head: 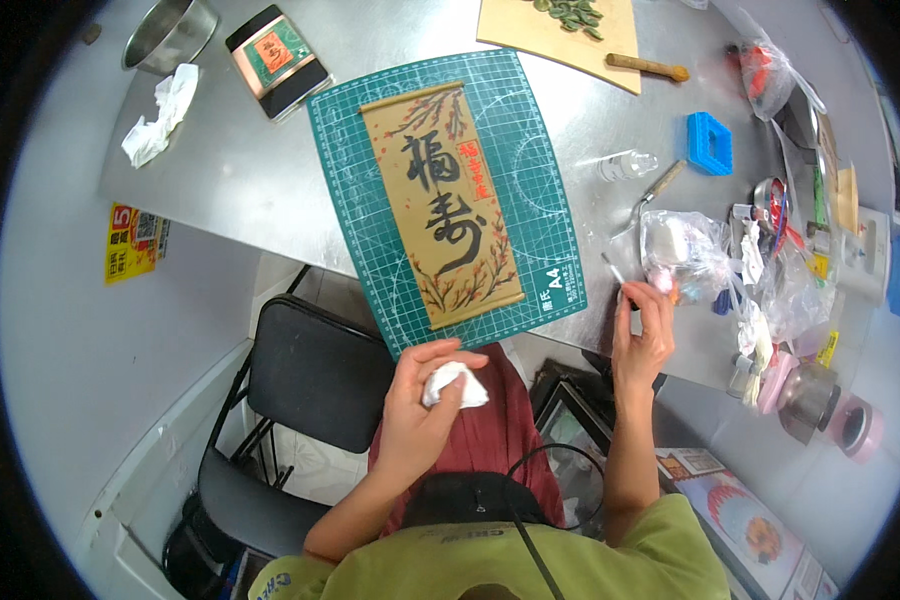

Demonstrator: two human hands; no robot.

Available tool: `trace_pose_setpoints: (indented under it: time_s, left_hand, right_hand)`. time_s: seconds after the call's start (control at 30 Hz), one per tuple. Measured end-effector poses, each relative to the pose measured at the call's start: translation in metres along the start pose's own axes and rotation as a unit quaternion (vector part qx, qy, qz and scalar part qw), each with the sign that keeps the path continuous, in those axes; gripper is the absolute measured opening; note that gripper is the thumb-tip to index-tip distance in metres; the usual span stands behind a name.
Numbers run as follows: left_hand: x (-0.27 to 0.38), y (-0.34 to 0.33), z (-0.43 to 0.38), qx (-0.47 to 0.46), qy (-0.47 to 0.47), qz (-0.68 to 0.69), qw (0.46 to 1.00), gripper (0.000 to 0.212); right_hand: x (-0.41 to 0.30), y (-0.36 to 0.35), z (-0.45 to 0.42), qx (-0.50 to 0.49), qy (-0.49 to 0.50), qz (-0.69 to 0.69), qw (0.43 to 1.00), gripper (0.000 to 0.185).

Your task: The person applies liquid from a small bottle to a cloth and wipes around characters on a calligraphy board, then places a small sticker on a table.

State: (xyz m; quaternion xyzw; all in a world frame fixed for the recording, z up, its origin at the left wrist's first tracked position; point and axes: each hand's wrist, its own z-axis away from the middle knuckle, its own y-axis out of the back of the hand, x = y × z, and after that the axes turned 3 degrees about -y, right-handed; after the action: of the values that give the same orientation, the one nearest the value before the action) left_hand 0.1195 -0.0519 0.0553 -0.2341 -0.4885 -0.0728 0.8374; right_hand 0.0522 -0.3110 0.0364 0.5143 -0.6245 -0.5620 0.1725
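Note:
My left hand (424,409) holds a crumpled white tissue (454,384) in front of the table's edge. To the right, the fingertips of my right hand (645,337) pinch a thin stick-like tool (613,268) with a pale tip; its other end is mostly hidden by the fingers. Between and beyond my hands lies a green A4 cutting mat (544,217), overhanging the near edge. On it rests a tan scroll-shaped panel (397,187) with rolled ends, black brush characters, a red inscription and red-blossom branches. What the panel is made of is unclear.
The metal table (232,180) carries a phone (277,64), a steel bowl (169,34), tissue (161,116) and a board (555,37) with green leaf-shaped pieces. Rightward are a wooden-handled tool (664,184), a clear bottle (630,165), a blue cutter (710,142) and plastic bags (686,244). A black folding chair (315,367) stands left.

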Motion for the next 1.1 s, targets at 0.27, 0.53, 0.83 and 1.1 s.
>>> trace_pose_setpoints:
  time_s: [0.27, 0.53, 0.83, 1.1]
  left_hand:
    - [-0.022, -0.021, 0.001, 0.031, 0.035, 0.078, 0.996, 0.03]
    - [0.005, 0.0, -0.004, 0.01, -0.127, -0.187, 0.974, 0.028]
    - [-0.009, 0.021, -0.018, 0.083, -0.279, -0.444, 0.847, 0.024]
    - [-0.009, 0.025, -0.019, 0.081, -0.286, -0.459, 0.837, 0.026]
  right_hand:
    - [-0.087, 0.02, 0.028, -0.19, 0.202, -0.284, 0.918, 0.044]
    - [-0.078, -0.007, 0.027, -0.179, 0.188, -0.236, 0.936, 0.045]
    - [-0.085, -0.029, 0.017, -0.159, 0.161, -0.146, 0.963, 0.049]
    - [-0.105, -0.025, 0.018, -0.208, 0.172, -0.118, 0.955, 0.046]
